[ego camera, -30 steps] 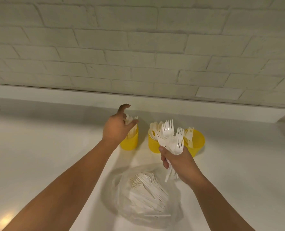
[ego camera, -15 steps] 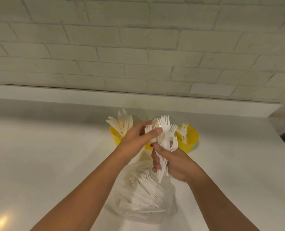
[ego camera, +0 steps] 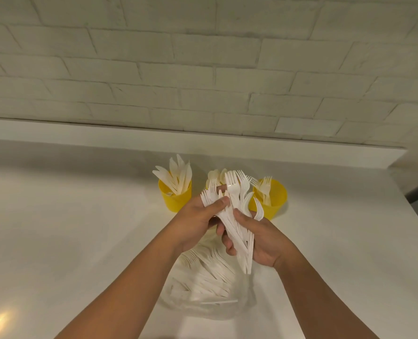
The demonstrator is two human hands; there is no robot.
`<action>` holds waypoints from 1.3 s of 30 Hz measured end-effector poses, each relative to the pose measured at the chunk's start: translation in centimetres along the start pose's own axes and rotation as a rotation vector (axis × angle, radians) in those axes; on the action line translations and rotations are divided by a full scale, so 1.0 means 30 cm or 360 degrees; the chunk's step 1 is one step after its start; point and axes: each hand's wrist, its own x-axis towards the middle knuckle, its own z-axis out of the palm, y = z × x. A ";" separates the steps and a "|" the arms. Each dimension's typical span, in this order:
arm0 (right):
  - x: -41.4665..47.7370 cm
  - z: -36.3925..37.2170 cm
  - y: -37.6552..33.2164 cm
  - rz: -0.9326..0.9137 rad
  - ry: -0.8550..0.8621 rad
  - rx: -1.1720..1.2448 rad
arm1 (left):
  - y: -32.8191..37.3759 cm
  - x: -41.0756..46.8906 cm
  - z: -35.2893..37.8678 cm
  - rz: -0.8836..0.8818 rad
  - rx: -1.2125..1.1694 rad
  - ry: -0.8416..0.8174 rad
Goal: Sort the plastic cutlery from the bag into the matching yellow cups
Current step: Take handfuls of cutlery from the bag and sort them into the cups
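Here, just beneath our hands, the clear bag (ego camera: pixel 204 287) of white cutlery lies on the counter (ego camera: pixel 68 228). Our right hand (ego camera: pixel 266 241) curls round the handles of a bunch of forks (ego camera: pixel 234 199), tines up, while our left hand (ego camera: pixel 195 216) pinches part of it from the side, thumb on top. Just beyond the left hand stands the yellow knife cup (ego camera: pixel 176 200). Beyond the right hand is the yellow fork cup (ego camera: pixel 275 200), and between the two cups spoons (ego camera: pixel 214 174) peek over the bunch. Farthest back is a brick wall (ego camera: pixel 203 69).
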 end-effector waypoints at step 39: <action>0.012 0.001 0.037 -0.0351 0.0548 -0.0158 | -0.077 0.057 0.088 -0.0037 0.0245 0.0730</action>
